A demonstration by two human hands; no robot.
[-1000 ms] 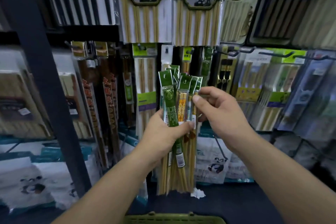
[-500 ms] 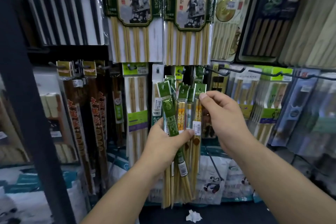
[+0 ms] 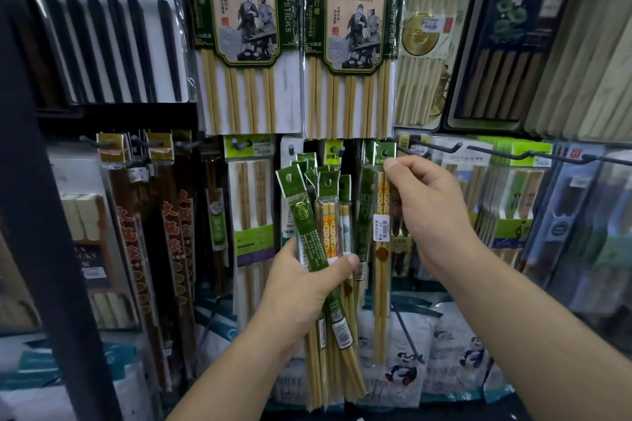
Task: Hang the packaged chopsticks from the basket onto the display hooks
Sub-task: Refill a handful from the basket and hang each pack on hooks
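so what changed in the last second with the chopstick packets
The right hand has pulled one green-topped clear packet of bamboo chopsticks rightward and slightly up, clear of the bunch of green-topped packets. The left hand still grips that bunch.

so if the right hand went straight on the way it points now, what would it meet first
Likely the dark green hanging chopstick pack just behind the yellow-patterned pack that the right hand pinches, though depth is unclear.

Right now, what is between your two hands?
In the head view, the single chopstick pack that the right hand pinches hangs between them, next to the bundle gripped by the left hand.
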